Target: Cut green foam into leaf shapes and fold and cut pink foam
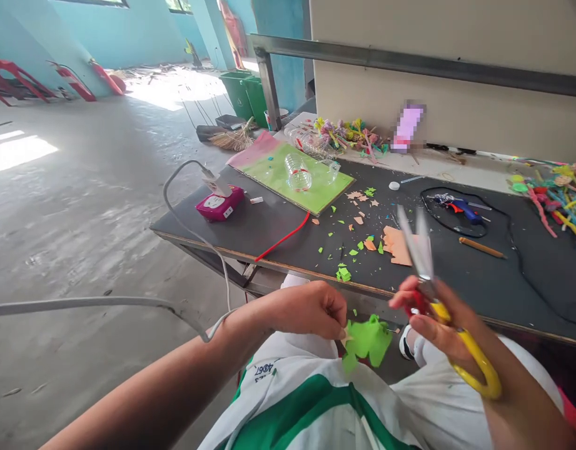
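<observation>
Dark-topped table (269,219) in a room with blue walls, viewed from above the person's lap. Nearest, over the lap and just short of the table edge, the left hand (328,306) pinches a ragged sheet of green paper (371,337) by its left side, thumb and fingers closed; a small pale star (347,337) shows at the same fingertips. The paper spreads mainly sideways from that grip toward the right hand (433,325), which is near but does not touch it. The right fingers are curled around the handles of the scissors (426,286), whose blurred blades stand slightly parted. The governing relation, as judged here, is one of direction: the scissors' long axis runs away from the body, tips over the table, while the paper lies to the left of the handles and nearer the body than the blades. The left hand is the nearer to the paper. Beyond the edge lie green scraps (344,273) and a piece of orange paper (396,245), with a pencil (482,248) to the right; farther back are a glue gun (468,212) and a clear bottle (298,174).
</observation>
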Motion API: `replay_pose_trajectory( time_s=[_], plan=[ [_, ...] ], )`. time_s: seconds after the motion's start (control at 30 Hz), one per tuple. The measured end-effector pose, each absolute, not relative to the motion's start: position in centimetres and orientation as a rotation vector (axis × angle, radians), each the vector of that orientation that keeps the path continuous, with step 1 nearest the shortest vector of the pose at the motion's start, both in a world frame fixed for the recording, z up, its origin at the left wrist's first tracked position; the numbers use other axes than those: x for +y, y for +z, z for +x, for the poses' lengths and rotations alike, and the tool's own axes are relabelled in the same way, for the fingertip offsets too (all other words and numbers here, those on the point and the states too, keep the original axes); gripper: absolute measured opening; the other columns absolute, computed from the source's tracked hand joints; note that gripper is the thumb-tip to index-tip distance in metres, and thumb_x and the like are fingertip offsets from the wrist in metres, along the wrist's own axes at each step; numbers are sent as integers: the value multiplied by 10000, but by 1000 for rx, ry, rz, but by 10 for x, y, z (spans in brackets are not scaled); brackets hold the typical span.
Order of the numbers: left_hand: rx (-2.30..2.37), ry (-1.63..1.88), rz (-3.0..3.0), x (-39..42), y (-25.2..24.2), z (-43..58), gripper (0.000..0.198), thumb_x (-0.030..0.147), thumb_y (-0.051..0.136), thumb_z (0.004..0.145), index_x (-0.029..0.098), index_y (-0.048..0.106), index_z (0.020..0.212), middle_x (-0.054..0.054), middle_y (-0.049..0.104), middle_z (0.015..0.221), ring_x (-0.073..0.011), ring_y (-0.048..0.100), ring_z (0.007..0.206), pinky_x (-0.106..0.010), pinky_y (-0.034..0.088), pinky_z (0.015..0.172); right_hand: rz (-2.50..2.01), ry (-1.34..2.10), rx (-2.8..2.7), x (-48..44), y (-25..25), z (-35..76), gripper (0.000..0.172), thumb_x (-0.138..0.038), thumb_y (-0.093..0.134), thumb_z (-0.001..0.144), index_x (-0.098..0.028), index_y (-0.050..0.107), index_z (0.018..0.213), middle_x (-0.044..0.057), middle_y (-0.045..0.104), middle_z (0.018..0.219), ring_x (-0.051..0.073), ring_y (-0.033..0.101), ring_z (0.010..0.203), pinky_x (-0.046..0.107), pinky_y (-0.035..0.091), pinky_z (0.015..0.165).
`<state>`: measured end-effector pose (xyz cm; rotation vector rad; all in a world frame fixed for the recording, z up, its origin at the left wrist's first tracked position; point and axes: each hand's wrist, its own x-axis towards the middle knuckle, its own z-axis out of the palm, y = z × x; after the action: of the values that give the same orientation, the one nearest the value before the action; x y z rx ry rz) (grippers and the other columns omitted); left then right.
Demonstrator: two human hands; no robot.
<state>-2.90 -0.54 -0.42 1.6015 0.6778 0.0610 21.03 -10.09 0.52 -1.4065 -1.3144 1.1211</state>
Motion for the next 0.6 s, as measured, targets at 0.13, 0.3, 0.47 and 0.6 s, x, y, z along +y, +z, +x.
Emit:
replay_pose_trajectory(
  time_s=[0.13,0.3,0.47,0.6],
  plan=[
    [623,-139,1767,-4,4,-10,50,183,599,626,161,643,624,50,543,557,-84,441,527,-178,317,461,-1253,1687,-1413,-78,0,197,375,-275,760,657,-273,551,968,1,625,859,190,606,793,298,480,679],
    [629,-218,1777,1,4,4,74,162,553,611,156,625,595,62,495,526,-70,401,515,-177,294,456,-1333,1730,-1351,-73,-24,187,358,-87,674,588,-274,555,869,-68,553,697,131,538,632,242,438,575],
    [658,-237,1750,6,-6,13,67,158,552,597,163,618,606,52,550,576,-80,422,530,-188,309,462,-1404,1711,-1265,-76,-25,186,407,-120,693,589,-254,533,938,-65,581,716,137,552,636,241,448,568],
    [636,-211,1789,6,-11,21,75,125,531,578,161,596,569,52,504,547,-88,440,547,-188,337,492,-1442,1595,-1356,-75,-30,185,467,-116,675,580,-256,473,977,-67,604,682,162,575,648,257,458,583]
  ],
)
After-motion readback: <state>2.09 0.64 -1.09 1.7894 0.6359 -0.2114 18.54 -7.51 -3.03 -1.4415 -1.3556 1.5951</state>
